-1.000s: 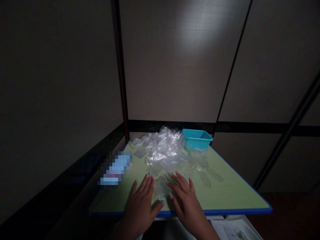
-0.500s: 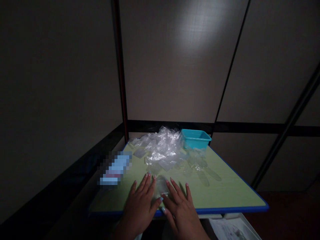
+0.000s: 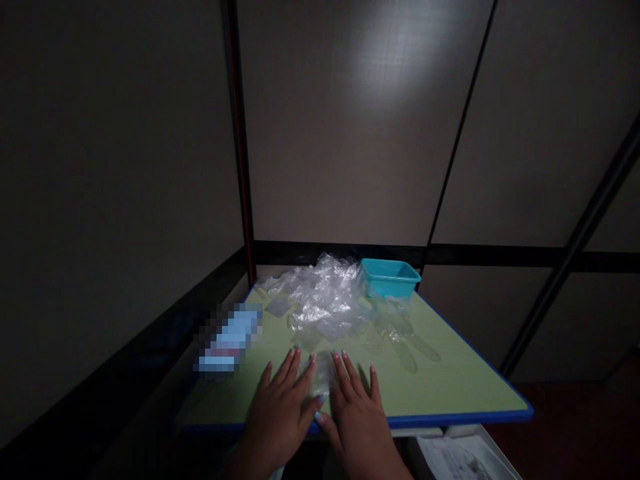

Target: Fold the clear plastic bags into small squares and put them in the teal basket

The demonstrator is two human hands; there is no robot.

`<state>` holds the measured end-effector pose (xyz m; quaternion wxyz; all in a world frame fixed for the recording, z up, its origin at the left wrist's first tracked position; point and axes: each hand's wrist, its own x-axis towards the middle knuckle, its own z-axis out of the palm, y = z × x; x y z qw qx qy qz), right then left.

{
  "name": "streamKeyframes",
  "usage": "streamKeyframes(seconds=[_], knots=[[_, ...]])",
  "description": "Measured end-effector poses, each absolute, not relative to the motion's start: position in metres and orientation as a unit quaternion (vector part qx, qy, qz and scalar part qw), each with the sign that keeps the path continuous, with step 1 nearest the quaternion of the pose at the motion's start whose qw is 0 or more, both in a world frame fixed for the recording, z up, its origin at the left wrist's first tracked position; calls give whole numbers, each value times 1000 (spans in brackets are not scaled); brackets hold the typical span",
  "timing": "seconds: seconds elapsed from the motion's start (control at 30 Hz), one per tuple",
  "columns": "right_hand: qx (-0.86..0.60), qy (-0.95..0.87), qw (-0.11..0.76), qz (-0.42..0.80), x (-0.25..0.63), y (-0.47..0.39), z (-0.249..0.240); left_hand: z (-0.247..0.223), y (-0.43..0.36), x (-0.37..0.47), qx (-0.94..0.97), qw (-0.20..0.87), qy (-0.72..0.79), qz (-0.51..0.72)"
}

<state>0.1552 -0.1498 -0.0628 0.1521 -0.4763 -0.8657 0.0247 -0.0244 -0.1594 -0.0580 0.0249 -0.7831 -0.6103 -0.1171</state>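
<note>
A small piece of clear plastic film (image 3: 324, 375), perhaps a folded disposable glove, lies on the table near its front edge. My left hand (image 3: 284, 407) rests palm down along its left side, fingers stretched out and apart. On the other side my right hand (image 3: 359, 407) lies flat too, fingers extended. Both thumbs point inward and come close together at the near end of the film. Beyond the hands is a heap of crumpled clear plastic (image 3: 327, 293). A clear disposable plastic glove (image 3: 400, 333) lies spread to its right.
At the back right of the green table (image 3: 450, 383), with its blue edge, stands a turquoise plastic basket (image 3: 393, 283). A blurred-out light blue item (image 3: 233, 337) lies at the left edge. Below the front right is an open drawer (image 3: 460, 457) with papers. Panelled walls border the back and left.
My right hand has shifted slightly, its fingers straighter and its thumb nearer the left thumb. The film between the hands looks flatter and narrower. My left hand stays nearly in place.
</note>
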Motion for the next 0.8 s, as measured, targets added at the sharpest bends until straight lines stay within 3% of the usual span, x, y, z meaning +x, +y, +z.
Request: streamKeyframes(seconds=[0.47, 0.8], knots=[[-436, -877, 201, -17, 171, -157, -57, -54, -161, -23, -782, 7, -612, -118], [-383, -906, 159, 80, 168, -151, -46, -59, -160, -25, -783, 19, -612, -108]])
